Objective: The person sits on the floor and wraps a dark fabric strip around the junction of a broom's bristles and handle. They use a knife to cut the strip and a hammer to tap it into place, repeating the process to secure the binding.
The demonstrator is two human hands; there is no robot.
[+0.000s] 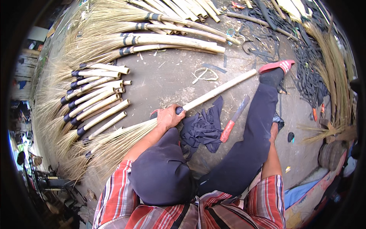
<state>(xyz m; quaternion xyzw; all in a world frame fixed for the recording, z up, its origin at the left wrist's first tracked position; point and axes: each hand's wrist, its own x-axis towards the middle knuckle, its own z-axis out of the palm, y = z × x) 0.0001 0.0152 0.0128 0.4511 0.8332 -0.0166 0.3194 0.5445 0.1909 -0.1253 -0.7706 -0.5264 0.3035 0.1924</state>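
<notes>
- On the floor point(152, 82), a row of long-handled brooms point(171, 39) is laid out ahead, and stacked brooms point(97, 100) are piled at the left.
- A crumpled dark cloth point(204, 129) is spread just beside the broom's neck, with a red-handled knife point(233, 120) placed near it; a pale loop point(206, 75) is seen farther ahead.
- At the right, black strips point(309, 72) are heaped, and a tall bundle of bristles point(335, 76) is set by them.
- The broom point(217, 91) is laid slantwise across the floor, its handle end brought up to the toe of a red sandal point(284, 65) on the outstretched right leg point(255, 129).
- The left forearm is extended over the bristles, and the broom is grasped at its dark-banded neck by the left hand point(169, 117).
- The right arm is reached forward outside the right leg, and the right hand point(274, 129) is brought to a dark bundle point(280, 123).
- The right hand is partly hidden by the leg; whether anything is gripped there cannot be told.
- Part of the bristles is covered by the left forearm.
</notes>
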